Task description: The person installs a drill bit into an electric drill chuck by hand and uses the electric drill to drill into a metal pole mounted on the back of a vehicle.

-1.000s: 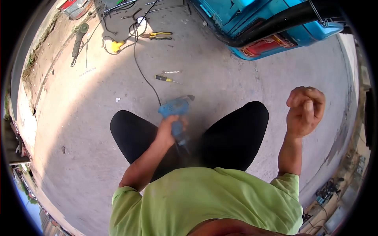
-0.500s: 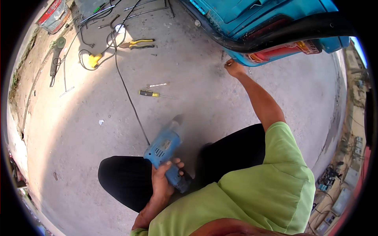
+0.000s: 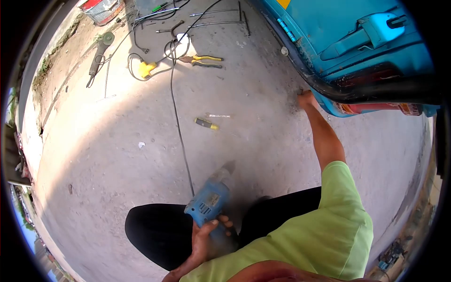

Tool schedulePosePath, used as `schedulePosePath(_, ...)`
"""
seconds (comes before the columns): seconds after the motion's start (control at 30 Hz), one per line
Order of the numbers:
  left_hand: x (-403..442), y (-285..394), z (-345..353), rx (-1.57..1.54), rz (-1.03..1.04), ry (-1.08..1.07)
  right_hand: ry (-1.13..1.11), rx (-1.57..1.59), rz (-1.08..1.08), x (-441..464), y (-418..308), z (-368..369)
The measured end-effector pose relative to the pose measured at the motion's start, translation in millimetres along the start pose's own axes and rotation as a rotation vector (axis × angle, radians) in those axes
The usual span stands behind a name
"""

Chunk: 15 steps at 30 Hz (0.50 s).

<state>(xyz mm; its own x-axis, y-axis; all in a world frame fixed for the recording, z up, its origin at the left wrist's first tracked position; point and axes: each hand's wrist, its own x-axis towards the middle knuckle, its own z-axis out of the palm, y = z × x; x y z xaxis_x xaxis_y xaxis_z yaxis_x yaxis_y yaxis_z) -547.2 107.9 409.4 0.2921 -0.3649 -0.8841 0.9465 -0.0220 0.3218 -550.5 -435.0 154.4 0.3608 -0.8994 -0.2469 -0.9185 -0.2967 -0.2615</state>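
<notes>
My left hand (image 3: 206, 239) is wrapped around the handle of a blue power drill (image 3: 208, 203), held over my lap. The drill's front points up and to the right and looks blurred; its cord runs away across the floor. My right arm stretches forward, with my right hand (image 3: 307, 99) at the lower edge of a blue vehicle body (image 3: 324, 42), beside its black bumper bar (image 3: 376, 91). Those fingers look curled closed; whatever they hold, if anything, is hidden. A screwdriver (image 3: 206, 124) with a yellow and black handle lies on the concrete ahead of the drill.
Near the screwdriver lies a thin pale strip (image 3: 219, 115). Further off are yellow-handled pliers (image 3: 202, 61), a yellow plug (image 3: 147, 69), T-handle wrenches (image 3: 216, 22) and tangled cords. An angle grinder (image 3: 100, 55) and a bucket (image 3: 103, 11) stand out at the left.
My view has turned, so the floor and vehicle appear shifted right and down. My right hand has gone slightly further along the vehicle's edge. The drill stays in my left hand.
</notes>
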Motion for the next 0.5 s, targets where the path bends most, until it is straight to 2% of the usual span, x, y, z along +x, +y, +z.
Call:
schedulePosePath(0.07, -1, 1, 0, 0.013, 0.011, -0.004, 0.073, -0.069, -0.098, -8, -4, -7)
schedulePosePath(0.2, -7, 12, 14, -0.054, 0.022, 0.047, 0.011, -0.148, -0.371, -21, 17, -9)
schedulePosePath(0.27, -3, 15, 11, -0.052, 0.061, -0.022, -0.146, -0.044, -0.477, -28, 30, -1)
schedulePosePath(0.33, 1, 23, 13, -0.035, 0.096, -0.098, -0.344, 0.119, -0.545, -68, 12, -38)
schedulePosePath(0.4, -4, 36, 21, -0.029, 0.138, -0.158, -0.537, 0.258, -0.464, -115, -23, -93)
schedulePosePath(0.47, -9, 47, 27, -0.031, 0.191, -0.216, -0.692, 0.643, -0.261, -154, -43, -128)
schedulePosePath(0.5, -12, 52, 29, -0.029, 0.218, -0.253, -0.734, 0.793, -0.251, -171, -48, -146)
